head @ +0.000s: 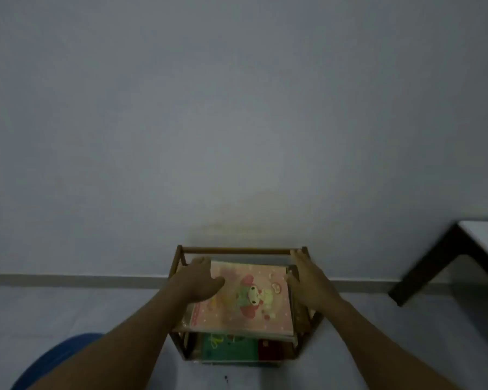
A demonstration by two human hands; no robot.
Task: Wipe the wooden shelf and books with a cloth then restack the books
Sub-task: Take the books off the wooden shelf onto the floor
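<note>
A small wooden shelf [237, 250] stands on the floor against the wall. A pink book [251, 308] with a cartoon figure lies on top of a stack on its upper level. My left hand [199, 280] rests flat on the book's left side, fingers spread. My right hand [307, 280] lies against the stack's right edge, fingertips near the shelf's back rail. On the lower level sit a green book [228, 347] and a dark red book [269, 351]. No cloth is in view.
A pale wall [237, 122] rises behind the shelf, with a grey skirting strip [68, 278] at its foot. A dark-legged table [457, 257] with a white top stands at the right. Blue fabric [54, 361], likely my knee, shows bottom left.
</note>
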